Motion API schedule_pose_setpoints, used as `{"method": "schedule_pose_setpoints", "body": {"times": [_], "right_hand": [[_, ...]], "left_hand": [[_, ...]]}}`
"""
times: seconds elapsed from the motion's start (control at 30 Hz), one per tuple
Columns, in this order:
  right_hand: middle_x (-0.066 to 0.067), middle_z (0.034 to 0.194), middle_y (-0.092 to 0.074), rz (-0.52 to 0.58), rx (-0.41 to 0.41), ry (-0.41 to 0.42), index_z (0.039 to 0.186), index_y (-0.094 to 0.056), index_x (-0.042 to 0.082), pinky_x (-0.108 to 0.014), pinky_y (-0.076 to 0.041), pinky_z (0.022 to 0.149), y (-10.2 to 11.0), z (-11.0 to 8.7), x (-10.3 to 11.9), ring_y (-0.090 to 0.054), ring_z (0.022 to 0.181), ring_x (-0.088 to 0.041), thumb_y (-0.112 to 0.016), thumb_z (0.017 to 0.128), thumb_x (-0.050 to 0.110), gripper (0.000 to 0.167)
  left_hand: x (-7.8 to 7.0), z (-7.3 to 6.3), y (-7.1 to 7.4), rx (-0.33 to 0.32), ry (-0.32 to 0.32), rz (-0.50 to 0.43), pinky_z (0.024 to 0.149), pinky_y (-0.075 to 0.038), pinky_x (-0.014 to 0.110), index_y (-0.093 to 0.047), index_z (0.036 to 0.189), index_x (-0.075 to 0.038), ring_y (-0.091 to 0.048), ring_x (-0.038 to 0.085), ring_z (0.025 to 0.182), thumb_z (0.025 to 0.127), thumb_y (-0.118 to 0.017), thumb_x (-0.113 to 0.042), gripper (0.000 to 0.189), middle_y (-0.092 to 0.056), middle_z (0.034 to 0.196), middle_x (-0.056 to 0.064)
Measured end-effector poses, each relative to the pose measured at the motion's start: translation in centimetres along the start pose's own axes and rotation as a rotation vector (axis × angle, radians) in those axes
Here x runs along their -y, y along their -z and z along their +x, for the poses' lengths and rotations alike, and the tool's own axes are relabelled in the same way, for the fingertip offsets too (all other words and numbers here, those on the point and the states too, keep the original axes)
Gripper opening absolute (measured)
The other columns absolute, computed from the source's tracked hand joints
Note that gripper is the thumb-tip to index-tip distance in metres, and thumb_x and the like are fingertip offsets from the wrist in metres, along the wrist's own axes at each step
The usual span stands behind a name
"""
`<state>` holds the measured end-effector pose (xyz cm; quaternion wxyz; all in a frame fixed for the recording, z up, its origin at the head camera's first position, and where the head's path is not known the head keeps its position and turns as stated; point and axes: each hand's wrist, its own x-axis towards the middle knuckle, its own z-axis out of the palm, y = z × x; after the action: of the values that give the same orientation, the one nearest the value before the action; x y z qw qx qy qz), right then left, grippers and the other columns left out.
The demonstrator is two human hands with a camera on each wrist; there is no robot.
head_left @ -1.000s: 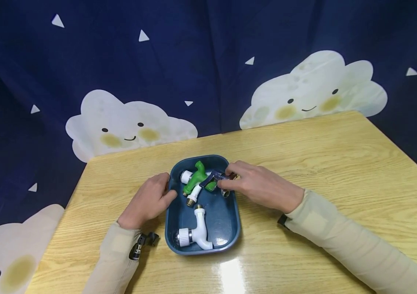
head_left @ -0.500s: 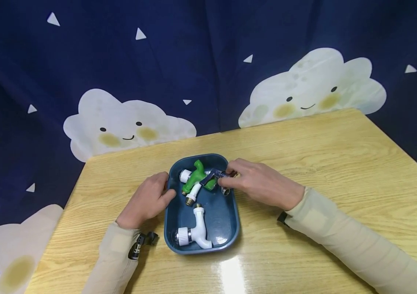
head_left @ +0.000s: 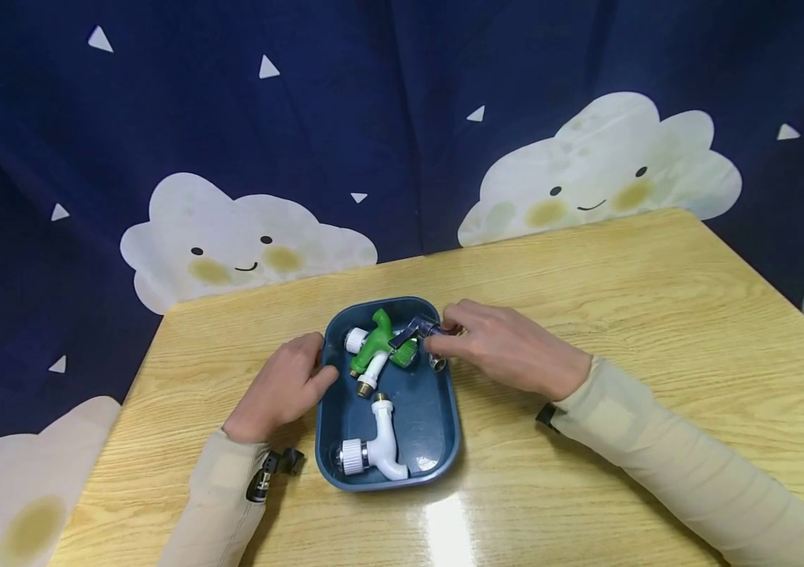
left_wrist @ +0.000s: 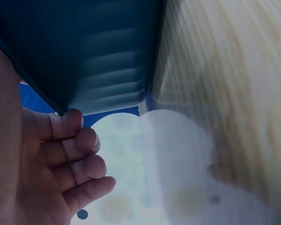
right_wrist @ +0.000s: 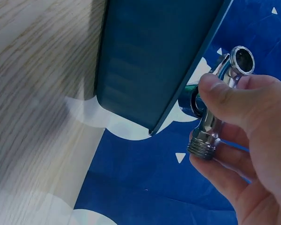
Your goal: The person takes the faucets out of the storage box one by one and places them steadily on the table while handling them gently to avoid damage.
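Between the thumb and fingers of my right hand (head_left: pixel 508 346) is a chrome tap with a lever handle (head_left: pixel 417 331). The right wrist view shows its shiny body (right_wrist: pixel 210 124), with an open round end on top and a threaded end below. The tap is over the right rim of a blue plastic tray (head_left: pixel 447 441), its lever reaching above a green tap (head_left: pixel 377 343). My left hand (head_left: pixel 284 386) grips the tray's left rim, thumb over the edge and fingers along the outside wall, loosely curled in the left wrist view (left_wrist: pixel 68 154).
Partly under the green tap lies a white tap (head_left: pixel 376 368) with a brass threaded end. Another white tap (head_left: pixel 386 441) with a ribbed knob lies at the tray's near end. The tray stands on a wooden table (head_left: pixel 586 291), before a dark blue curtain (head_left: pixel 416 142) with cloud prints.
My right hand has raised the chrome tap slightly and drawn it toward the right rim, uncovering more of the green tap's knob. My left hand stays at the left rim.
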<state>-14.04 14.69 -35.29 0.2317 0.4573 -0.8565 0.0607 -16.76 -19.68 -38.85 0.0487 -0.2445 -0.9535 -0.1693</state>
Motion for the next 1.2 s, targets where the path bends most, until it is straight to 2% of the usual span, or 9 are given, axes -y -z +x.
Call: {"method": "schedule_pose_setpoints", "body": {"times": [0.47,0.73,1.03,1.2], "right_hand": [[-0.002,0.098,-0.063,-0.013,0.001,-0.021,0.113,-0.071,0.028,-0.028,-0.056,0.07,0.5,-0.2,-0.5,-0.06,0.086,-0.015,-0.066,0.098,0.015,0.021],[-0.001,0.096,-0.062,-0.021,0.001,-0.025,0.111,-0.069,0.029,-0.028,-0.055,0.067,0.7,-0.2,-0.9,-0.059,0.084,-0.015,-0.074,0.092,0.011,0.026],[-0.001,0.093,-0.061,-0.017,-0.009,-0.033,0.109,-0.069,0.027,-0.029,-0.053,0.065,0.7,-0.4,-1.5,-0.058,0.082,-0.015,-0.072,0.092,0.008,0.025],[-0.001,0.091,-0.06,-0.018,-0.014,-0.04,0.105,-0.067,0.026,-0.029,-0.053,0.065,0.7,-0.5,-1.7,-0.057,0.081,-0.015,-0.072,0.094,0.012,0.019]], "left_hand": [[-0.2,0.0,0.2,0.018,0.021,0.001,0.061,-0.033,0.027,-0.048,0.081,-0.014,-0.041,0.015,0.064,0.09,-0.056,-0.023,0.015,-0.043,0.073,0.001],[-0.2,0.0,0.1,0.02,0.018,0.0,0.061,-0.034,0.028,-0.048,0.082,-0.014,-0.042,0.015,0.064,0.09,-0.056,-0.023,0.015,-0.043,0.073,0.001],[-0.1,0.1,0.1,0.014,0.01,-0.005,0.062,-0.034,0.028,-0.048,0.081,-0.013,-0.041,0.015,0.064,0.09,-0.056,-0.022,0.015,-0.042,0.072,0.0],[-0.1,0.1,0.1,0.011,0.005,-0.006,0.061,-0.033,0.027,-0.048,0.081,-0.013,-0.041,0.015,0.064,0.09,-0.057,-0.021,0.015,-0.042,0.072,0.0]]}}
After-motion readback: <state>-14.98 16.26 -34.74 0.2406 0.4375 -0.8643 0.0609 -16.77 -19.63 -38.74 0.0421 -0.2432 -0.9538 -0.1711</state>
